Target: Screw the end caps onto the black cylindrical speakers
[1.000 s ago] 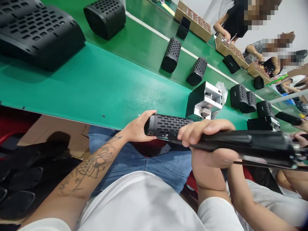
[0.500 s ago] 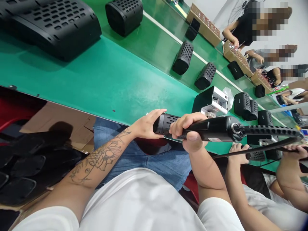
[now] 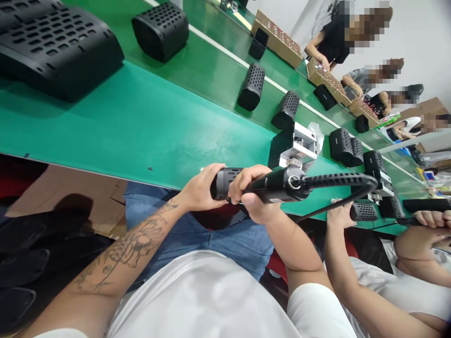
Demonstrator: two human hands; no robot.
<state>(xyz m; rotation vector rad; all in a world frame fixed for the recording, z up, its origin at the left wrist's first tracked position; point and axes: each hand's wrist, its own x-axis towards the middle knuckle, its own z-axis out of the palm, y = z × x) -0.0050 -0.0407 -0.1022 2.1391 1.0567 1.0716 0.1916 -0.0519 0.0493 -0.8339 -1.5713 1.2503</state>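
My left hand (image 3: 201,188) is wrapped around the end of a black perforated housing (image 3: 224,180) at the table's near edge, above my lap. In my right hand (image 3: 261,212) is a black corded electric screwdriver (image 3: 281,187), its body lying nearly level and its cable end pointing right. Its tip is hidden behind my right fingers, close to the housing, so I cannot tell whether they touch. Just beyond my right hand stands a small black-and-white machine (image 3: 299,143) that looks like a screw feeder.
More black housings (image 3: 160,30) stand along the green table (image 3: 158,126), with large ones at the far left. The screwdriver cable (image 3: 338,180) loops right. A co-worker's hand (image 3: 338,215) holds another housing nearby. Other people sit across by cardboard trays (image 3: 278,37). Dark parts lie lower left.
The view has shifted, so most table items appear further left. Both my hands keep their holds, and the screwdriver's cable end appears lower and closer to me.
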